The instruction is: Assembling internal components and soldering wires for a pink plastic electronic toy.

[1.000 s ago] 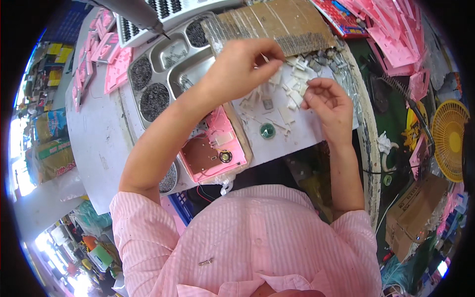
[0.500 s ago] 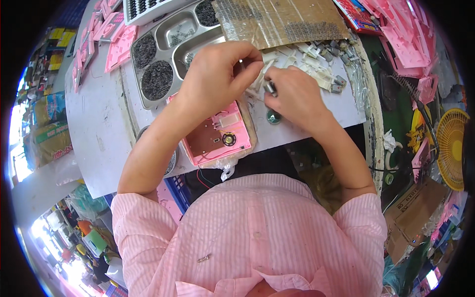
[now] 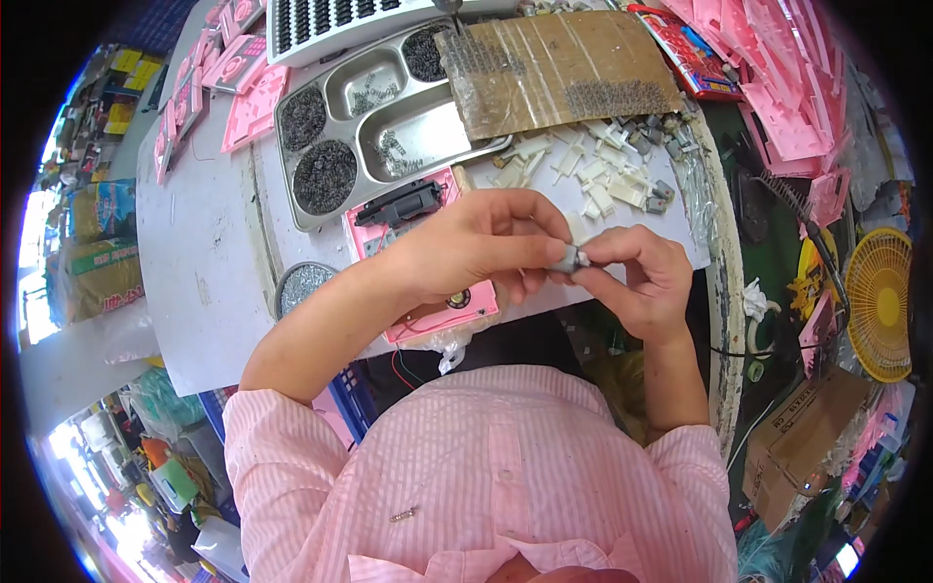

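My left hand (image 3: 491, 238) and my right hand (image 3: 641, 277) meet over the near edge of the table. Between their fingertips is a small grey metal motor (image 3: 567, 260). The left thumb and fingers grip its body, while the right thumb and forefinger pinch its near-right end. Partly under my left forearm lies a pink plastic housing (image 3: 476, 309) with a round speaker in it. A black mechanism (image 3: 400, 204) sits at its far end. Just beyond my hands are loose white plastic brackets (image 3: 593, 175) and more small motors (image 3: 661, 194).
A metal compartment tray (image 3: 364, 209) holds springs and screws. Cardboard (image 3: 554, 73) carrying rows of small springs lies beside it. A round dish of small metal parts (image 3: 309, 287) stands at left. Pink panels (image 3: 787, 102) are piled right, near a yellow fan (image 3: 880, 306).
Both hands have come nearer to me and to the right, and now meet on the motor. My right hand has left the pile of brackets. More of the tray shows.
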A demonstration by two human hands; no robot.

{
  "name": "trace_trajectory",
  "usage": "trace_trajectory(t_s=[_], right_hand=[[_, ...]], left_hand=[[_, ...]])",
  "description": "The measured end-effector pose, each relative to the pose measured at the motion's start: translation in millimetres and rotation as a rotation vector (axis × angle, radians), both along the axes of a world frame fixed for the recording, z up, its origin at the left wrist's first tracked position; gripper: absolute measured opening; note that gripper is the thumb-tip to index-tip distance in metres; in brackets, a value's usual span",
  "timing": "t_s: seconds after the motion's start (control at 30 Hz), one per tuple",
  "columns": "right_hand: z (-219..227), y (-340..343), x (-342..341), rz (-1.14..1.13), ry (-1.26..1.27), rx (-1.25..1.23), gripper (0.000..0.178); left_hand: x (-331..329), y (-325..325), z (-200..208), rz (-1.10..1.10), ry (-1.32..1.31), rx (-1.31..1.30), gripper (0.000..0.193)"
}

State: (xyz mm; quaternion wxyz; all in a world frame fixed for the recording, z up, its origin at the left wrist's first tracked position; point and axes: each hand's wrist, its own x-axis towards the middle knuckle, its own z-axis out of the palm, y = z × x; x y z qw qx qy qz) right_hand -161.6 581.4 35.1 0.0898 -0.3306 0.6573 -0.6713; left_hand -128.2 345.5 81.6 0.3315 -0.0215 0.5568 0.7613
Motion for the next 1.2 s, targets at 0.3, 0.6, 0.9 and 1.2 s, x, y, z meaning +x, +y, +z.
trace_trajectory(t_s=[0.3,0.6,0.9,1.2], right_hand=[[-15.3,4.1,-16.8,0.15,-0.933,-0.521,0.017],[-35.4,39.6,-13.7,0.102,-0.928,-0.552,0.015],[-25.5,46.4,-18.1,0.012,-0.928,-0.493,0.017],[-9.6,2.8,-25.1,-0.145,-0.749,-0.377,0.025]], left_hand=[[-186.8,-15.9,-68.4,0.335,1.172,-1.338,0.022],[-205.0,13.9,-40.8,0.145,0.698,-1.595,0.034],[-228.9,9.1,-52.3,0.017,0.814,-1.737,0.028],[-56.5,16.1,-1.7,0.283,1.198,-0.867,0.015]])
